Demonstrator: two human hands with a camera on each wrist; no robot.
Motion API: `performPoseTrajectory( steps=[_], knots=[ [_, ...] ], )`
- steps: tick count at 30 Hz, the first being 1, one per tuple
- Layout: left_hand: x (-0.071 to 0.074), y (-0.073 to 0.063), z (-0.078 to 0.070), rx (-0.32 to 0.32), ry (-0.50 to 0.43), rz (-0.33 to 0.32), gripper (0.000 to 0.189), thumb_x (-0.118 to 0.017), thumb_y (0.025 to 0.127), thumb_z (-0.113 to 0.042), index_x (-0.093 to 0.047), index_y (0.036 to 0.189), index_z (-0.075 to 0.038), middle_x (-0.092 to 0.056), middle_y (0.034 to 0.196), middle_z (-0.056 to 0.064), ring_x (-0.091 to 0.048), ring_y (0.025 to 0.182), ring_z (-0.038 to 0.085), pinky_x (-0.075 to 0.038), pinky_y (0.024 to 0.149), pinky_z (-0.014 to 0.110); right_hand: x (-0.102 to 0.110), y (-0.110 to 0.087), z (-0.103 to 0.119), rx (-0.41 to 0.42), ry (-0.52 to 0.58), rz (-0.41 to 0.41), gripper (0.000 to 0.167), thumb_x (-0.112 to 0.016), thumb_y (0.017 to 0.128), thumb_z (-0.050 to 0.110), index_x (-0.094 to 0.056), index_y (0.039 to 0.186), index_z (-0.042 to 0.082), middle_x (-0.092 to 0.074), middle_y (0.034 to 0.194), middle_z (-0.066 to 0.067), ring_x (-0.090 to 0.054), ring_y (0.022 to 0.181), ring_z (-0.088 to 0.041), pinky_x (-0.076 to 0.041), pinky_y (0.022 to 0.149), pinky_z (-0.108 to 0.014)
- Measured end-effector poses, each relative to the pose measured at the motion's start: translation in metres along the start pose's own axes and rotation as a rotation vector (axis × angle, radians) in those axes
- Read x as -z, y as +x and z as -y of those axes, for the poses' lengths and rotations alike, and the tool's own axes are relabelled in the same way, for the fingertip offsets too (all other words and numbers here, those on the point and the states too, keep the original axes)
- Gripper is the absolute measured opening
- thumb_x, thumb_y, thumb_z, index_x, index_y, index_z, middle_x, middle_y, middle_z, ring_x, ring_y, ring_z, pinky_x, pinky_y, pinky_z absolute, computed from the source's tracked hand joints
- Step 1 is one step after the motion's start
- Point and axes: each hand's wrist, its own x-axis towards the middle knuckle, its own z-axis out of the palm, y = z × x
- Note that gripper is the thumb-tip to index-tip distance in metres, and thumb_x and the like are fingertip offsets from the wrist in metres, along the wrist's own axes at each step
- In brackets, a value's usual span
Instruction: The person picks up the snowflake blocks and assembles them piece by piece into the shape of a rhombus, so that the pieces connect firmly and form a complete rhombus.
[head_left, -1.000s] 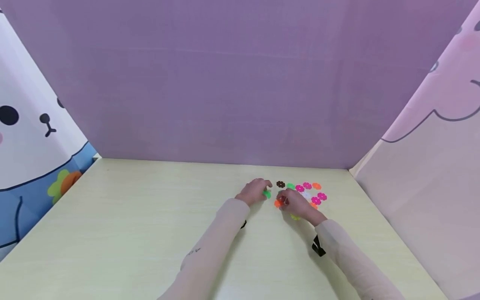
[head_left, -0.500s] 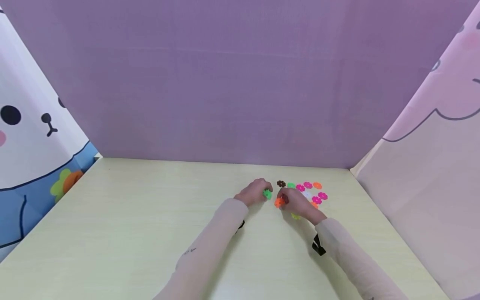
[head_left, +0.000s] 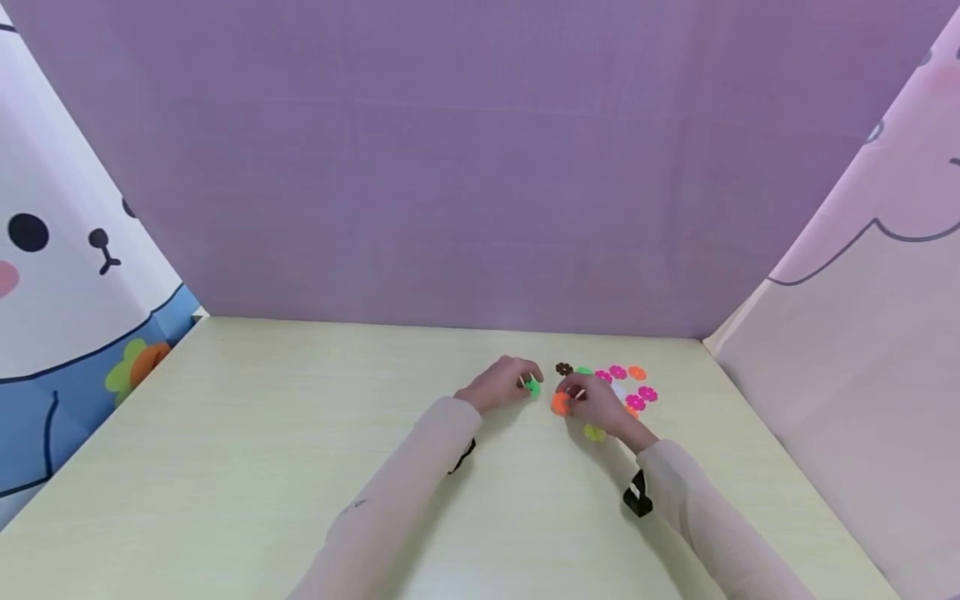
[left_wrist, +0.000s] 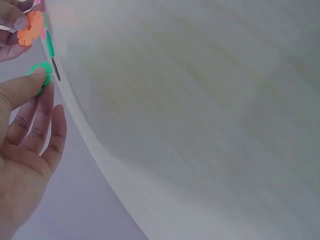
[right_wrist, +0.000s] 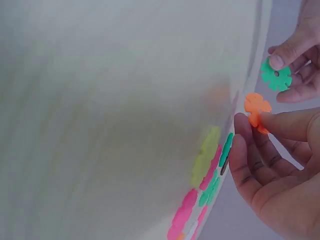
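Note:
My left hand (head_left: 501,385) pinches a green flower-shaped plastic disc (right_wrist: 276,74) between thumb and fingers. Its notched rim and small centre hole show in the right wrist view. Close by on the right, my right hand (head_left: 600,406) holds an orange disc (left_wrist: 31,29) of the same notched kind by its edge. The two discs face each other with a small gap between them. Part of the orange piece is covered by the right thumb and fingers. In the left wrist view, the left thumb hides part of the green disc.
Loose flower discs lie around and behind the right hand on the pale table (head_left: 262,467): a dark brown one (head_left: 564,368), a yellow one (head_left: 594,432), several pink ones and others. A purple backdrop (head_left: 450,167) rises at the table's far edge.
The left forearm has swung slightly to the left, and the left hand has turned a little. Both hands keep their discs close together; the orange disc has tilted slightly in the right fingers.

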Motion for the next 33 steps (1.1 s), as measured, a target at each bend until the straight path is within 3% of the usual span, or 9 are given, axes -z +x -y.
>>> performPoseTrajectory(
  steps=[6, 12, 17, 25, 33],
  knots=[
    [0.012, -0.012, 0.001, -0.038, -0.068, -0.04, 0.027, -0.064, 0.083, -0.003, -0.062, 0.11, -0.007, -0.065, 0.096, 0.001, -0.059, 0.087, 0.012, -0.048, 0.074, 0.02, 0.003, -0.002, 0.007, -0.065, 0.193, -0.047, 0.018, -0.057, 0.085, -0.002, -0.059, 0.103, -0.003, -0.061, 0.091, -0.019, -0.06, 0.069, -0.02, -0.051, 0.054, -0.034],
    [0.023, -0.026, 0.005, -0.031, -0.116, -0.111, 0.02, -0.065, 0.083, -0.006, -0.063, 0.102, -0.011, -0.065, 0.091, -0.003, -0.058, 0.081, 0.008, -0.049, 0.072, 0.019, 0.002, -0.002, 0.015, -0.076, 0.366, -0.075, 0.021, -0.057, 0.086, 0.0, -0.057, 0.107, -0.006, -0.059, 0.092, -0.02, -0.063, 0.072, -0.02, -0.054, 0.065, -0.041],
    [0.029, -0.034, 0.009, -0.079, -0.141, -0.165, 0.018, -0.066, 0.082, -0.006, -0.063, 0.098, -0.011, -0.065, 0.091, -0.002, -0.059, 0.079, 0.008, -0.049, 0.072, 0.019, -0.001, 0.0, 0.025, -0.103, 0.489, -0.087, 0.024, -0.058, 0.087, 0.003, -0.056, 0.109, -0.005, -0.059, 0.092, -0.017, -0.065, 0.074, -0.017, -0.054, 0.07, -0.041],
    [0.034, -0.046, 0.01, -0.138, -0.146, -0.195, 0.016, -0.068, 0.081, -0.007, -0.063, 0.096, -0.013, -0.065, 0.09, -0.003, -0.058, 0.076, 0.005, -0.049, 0.071, 0.019, -0.014, 0.003, 0.048, -0.12, 0.616, -0.117, 0.024, -0.056, 0.088, 0.003, -0.056, 0.111, -0.005, -0.06, 0.093, -0.016, -0.063, 0.073, -0.012, -0.053, 0.067, -0.028],
    [0.039, -0.057, 0.009, -0.143, -0.141, -0.243, 0.014, -0.067, 0.082, -0.009, -0.063, 0.094, -0.015, -0.065, 0.087, -0.005, -0.059, 0.076, 0.004, -0.05, 0.07, 0.02, -0.02, 0.004, 0.064, -0.138, 0.669, -0.132, 0.024, -0.056, 0.088, 0.002, -0.056, 0.111, -0.005, -0.06, 0.091, -0.012, -0.063, 0.073, -0.013, -0.053, 0.07, -0.032]
  ],
)
